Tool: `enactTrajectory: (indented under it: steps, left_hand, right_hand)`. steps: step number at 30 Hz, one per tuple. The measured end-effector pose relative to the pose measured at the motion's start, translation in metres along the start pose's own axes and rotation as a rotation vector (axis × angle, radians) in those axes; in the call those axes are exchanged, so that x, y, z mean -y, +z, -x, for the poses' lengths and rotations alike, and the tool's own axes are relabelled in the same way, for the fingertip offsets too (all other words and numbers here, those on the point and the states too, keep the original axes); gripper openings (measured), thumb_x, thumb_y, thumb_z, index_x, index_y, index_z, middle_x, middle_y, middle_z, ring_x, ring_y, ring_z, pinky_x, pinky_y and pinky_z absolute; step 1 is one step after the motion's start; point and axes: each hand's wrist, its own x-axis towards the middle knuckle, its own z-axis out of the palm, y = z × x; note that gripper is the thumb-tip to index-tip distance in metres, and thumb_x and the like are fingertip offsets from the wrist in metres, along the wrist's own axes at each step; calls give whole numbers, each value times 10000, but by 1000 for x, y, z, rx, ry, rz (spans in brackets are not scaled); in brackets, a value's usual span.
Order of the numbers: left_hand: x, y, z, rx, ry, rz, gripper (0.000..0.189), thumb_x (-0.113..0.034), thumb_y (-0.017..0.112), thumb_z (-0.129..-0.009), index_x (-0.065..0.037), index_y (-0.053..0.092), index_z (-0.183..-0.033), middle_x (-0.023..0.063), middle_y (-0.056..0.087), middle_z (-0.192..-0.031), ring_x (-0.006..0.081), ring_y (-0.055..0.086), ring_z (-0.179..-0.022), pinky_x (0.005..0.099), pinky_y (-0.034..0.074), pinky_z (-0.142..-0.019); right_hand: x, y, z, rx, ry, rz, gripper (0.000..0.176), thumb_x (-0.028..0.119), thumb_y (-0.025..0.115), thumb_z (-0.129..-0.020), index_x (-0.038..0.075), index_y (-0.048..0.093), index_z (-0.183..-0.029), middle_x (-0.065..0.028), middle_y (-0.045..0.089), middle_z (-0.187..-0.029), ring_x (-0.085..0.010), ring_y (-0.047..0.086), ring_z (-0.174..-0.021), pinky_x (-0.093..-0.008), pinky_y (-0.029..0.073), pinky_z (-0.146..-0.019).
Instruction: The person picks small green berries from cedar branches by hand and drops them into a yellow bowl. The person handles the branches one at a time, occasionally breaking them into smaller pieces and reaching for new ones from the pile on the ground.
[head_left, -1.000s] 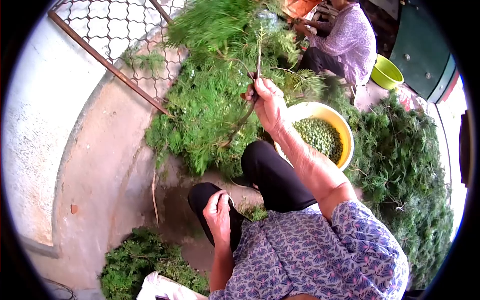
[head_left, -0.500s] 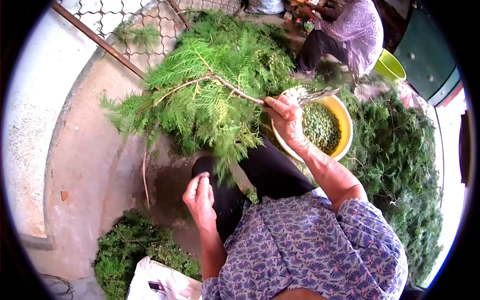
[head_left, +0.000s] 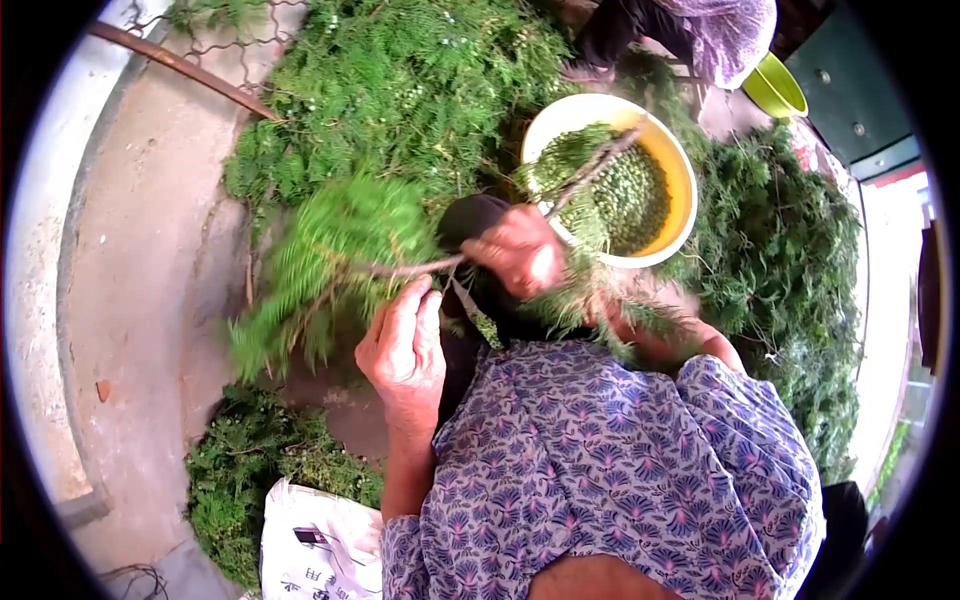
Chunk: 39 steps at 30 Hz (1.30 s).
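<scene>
In the head view, a branch (head_left: 410,268) is being grasped by the right hand (head_left: 520,250), which is being blurred by motion just to the near left of the tub (head_left: 680,185). The branch's long axis is being slanted across the front of the body: its bare end is being carried over the mouth of the tub, on the far right side of the right hand, while its leafy end is being spread out on the opposite side, away from the tub. The tub is thus being neared most by the right hand; the left hand (head_left: 403,345) is being kept farther from it, with fingertips drawn together just beside the stem. Whether the stem is being pinched there cannot be told. Berries (head_left: 635,200) are being held inside the tub. Beyond the tub, a co-worker (head_left: 730,40) is being partly cut off by the frame, and a basin (head_left: 775,85) is being seen there, tilted. The tub is being flanked by a left pile (head_left: 400,100) and a right pile (head_left: 780,280) of greenery; well apart from it, on the near left, a small pile (head_left: 240,480) is being partly covered by a sack (head_left: 310,550).
</scene>
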Motion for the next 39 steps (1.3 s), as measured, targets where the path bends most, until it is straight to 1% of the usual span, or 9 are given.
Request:
enactTrajectory:
  steps: [10, 13, 18, 23, 28, 30, 32, 38, 39]
  left_hand:
    - [49, 45, 28, 377, -63, -228, 216, -174, 651, -757, -81, 608, -947, 101, 626, -789, 281, 612, -674, 340, 486, -563]
    - [49, 47, 33, 464, 26, -360, 256, -206, 645, -757, -96, 597, -983, 95, 621, -771, 276, 608, -646, 348, 479, -538]
    - [42, 56, 34, 538, -14, -416, 243, -162, 646, -751, -94, 612, -982, 125, 626, -789, 289, 615, -676, 359, 488, -570]
    - [43, 60, 38, 535, 45, -466, 199, -153, 619, -768, -96, 619, -958, 107, 591, -710, 276, 601, -610, 365, 469, -503]
    - [44, 60, 39, 528, 132, -532, 221, -70, 598, -725, -79, 602, -946, 85, 539, -650, 266, 583, -577, 364, 453, -469]
    - [42, 58, 39, 520, 192, -540, 267, -17, 577, -679, -70, 585, -940, 73, 521, -650, 253, 577, -582, 359, 456, -475]
    - [41, 57, 40, 519, 171, -580, 266, -3, 563, -659, -62, 576, -918, 68, 516, -655, 241, 573, -591, 349, 458, -484]
    - [44, 56, 35, 447, 271, -619, 203, -28, 560, -663, -53, 565, -865, 59, 481, -642, 216, 558, -581, 316, 457, -491]
    - [40, 55, 30, 446, 296, -632, 164, -38, 556, -688, -44, 566, -852, 60, 467, -636, 209, 546, -566, 310, 452, -483]
  right_hand:
    - [25, -31, 32, 525, 72, -197, 369, 180, 564, -683, 43, 592, -1024, -87, 545, -987, -220, 513, -962, -389, 375, -911]
    - [32, -71, 67, 708, 571, -383, 337, 199, 498, -868, 63, 481, -1175, -123, 455, -1243, -267, 435, -1141, -385, 260, -1049]
    - [-5, -136, 105, 463, 566, 53, 166, -25, 529, -756, -15, 620, -896, -143, 624, -842, -251, 607, -812, -367, 498, -784]
    - [-27, -151, 13, 460, 435, 483, 462, 97, 658, -698, 34, 513, -1132, -175, 502, -1132, -316, 432, -1135, -429, 399, -930]
    - [-55, -102, -11, 942, 123, 572, 571, 158, 619, -742, 68, 407, -1265, -161, 492, -1160, -280, 484, -1088, -479, 328, -988]
    - [-60, -99, -17, 1196, 82, 618, 586, 179, 595, -785, 48, 326, -1289, -113, 571, -943, -227, 557, -879, -441, 393, -865]
    - [-67, -86, -45, 1605, 398, 428, 520, 176, 640, -764, -5, 385, -1180, -45, 587, -782, -201, 559, -809, -415, 400, -828]
    - [-78, -87, -15, 1522, 643, 40, 624, 169, 708, -692, -51, 389, -1181, -100, 553, -761, -215, 545, -690, -332, 478, -631]
    - [-84, -91, 11, 1215, 474, 19, 471, 174, 710, -693, -31, 472, -1044, -101, 550, -734, -204, 546, -670, -332, 476, -618]
